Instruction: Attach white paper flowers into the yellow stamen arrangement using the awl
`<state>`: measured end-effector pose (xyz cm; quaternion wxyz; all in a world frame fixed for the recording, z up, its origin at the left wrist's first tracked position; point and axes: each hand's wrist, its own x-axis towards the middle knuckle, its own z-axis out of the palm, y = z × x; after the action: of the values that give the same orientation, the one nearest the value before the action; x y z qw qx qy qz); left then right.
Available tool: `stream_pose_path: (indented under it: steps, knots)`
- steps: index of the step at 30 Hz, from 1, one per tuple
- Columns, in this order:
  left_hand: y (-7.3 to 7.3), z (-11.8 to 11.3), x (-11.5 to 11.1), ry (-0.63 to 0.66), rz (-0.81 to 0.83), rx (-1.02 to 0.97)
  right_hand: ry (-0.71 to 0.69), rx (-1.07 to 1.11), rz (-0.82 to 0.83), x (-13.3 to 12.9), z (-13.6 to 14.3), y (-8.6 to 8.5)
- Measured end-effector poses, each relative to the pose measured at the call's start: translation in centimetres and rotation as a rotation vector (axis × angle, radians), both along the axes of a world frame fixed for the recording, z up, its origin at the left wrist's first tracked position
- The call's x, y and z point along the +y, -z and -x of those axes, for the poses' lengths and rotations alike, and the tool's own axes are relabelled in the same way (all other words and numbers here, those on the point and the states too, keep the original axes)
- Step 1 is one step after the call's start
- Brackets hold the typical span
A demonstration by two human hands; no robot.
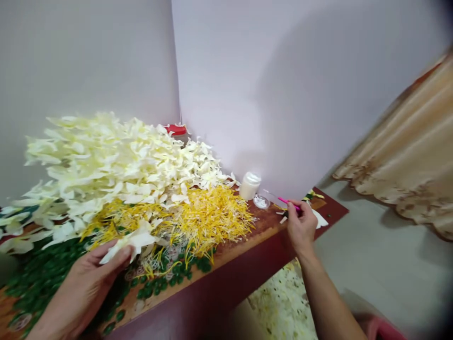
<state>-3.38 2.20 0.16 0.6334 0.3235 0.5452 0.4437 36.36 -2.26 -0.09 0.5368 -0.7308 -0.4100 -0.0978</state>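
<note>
My left hand [102,269] is closed on a white artificial flower [132,242], pinched between thumb and fingers above the green pieces. In my right hand [300,224] is a thin pink-handled brush [284,200], its tip pointing left toward a small clear dish of white paste [261,201]. Behind that dish stands a jar of white paste [250,185]. A heap of yellow stamens [212,215] lies between my hands, and many white flowers [116,156] are piled behind it. Small green plastic pieces [46,269] cover the table's left front.
The brown wooden table [244,245] runs along the wall. A red lid [176,129] shows behind the flowers. White paper [320,219] lies near the right end. A beige curtain [406,160] hangs at right. Below are a pale speckled heap [283,302] and a pink rim [382,328].
</note>
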Motion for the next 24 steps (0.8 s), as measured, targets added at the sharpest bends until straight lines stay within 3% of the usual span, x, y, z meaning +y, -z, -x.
stream_pose_path:
  steps: [3,12,20,24]
  knots:
    - [-0.1,-0.1,-0.1,-0.003,-0.022,-0.005,-0.007,-0.124,0.135,0.0,-0.9,0.9]
    - [0.0,0.0,0.0,0.023,-0.149,-0.113,-0.062,-0.331,0.454,1.0,0.5,2.2]
    - [-0.2,0.0,0.0,0.05,-0.139,-0.156,-0.104,-0.422,0.451,0.6,-0.2,3.3]
    - [-0.3,0.0,-0.1,0.07,-0.162,-0.149,0.017,-0.514,0.34,0.5,0.4,1.8]
